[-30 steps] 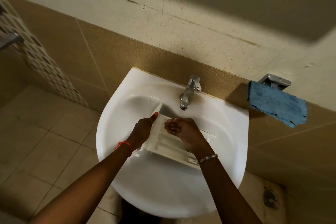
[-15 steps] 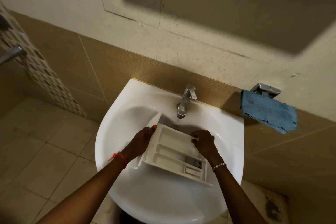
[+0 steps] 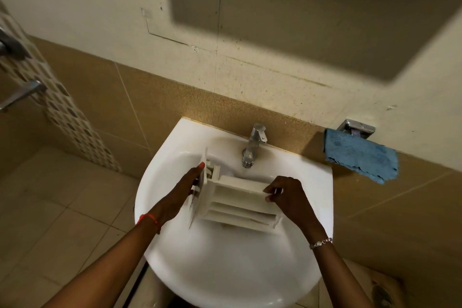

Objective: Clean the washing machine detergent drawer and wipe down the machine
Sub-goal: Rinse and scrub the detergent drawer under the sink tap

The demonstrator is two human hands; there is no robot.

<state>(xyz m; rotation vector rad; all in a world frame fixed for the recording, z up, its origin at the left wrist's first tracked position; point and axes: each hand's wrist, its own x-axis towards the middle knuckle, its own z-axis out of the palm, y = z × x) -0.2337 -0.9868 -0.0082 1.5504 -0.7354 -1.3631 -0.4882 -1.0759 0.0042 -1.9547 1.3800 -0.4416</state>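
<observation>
The detergent drawer (image 3: 237,204) is held over the sink (image 3: 225,270) near the tap (image 3: 253,145), compartments up, probably for rinsing; 2 hands steady it: left hand (image 3: 185,190) grips the front panel; right hand (image 3: 287,195) pinches the opposite end.

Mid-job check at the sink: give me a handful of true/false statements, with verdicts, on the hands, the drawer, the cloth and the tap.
1. Both the left hand and the right hand hold the detergent drawer over the sink. True.
2. The blue cloth lies in the basin. False: it hangs from the metal holder on the wall, right of the sink.
3. The left hand is at the drawer's front panel. True.
4. The right hand is turning the tap. False: it grips the drawer's other end, and nothing touches the tap.
</observation>
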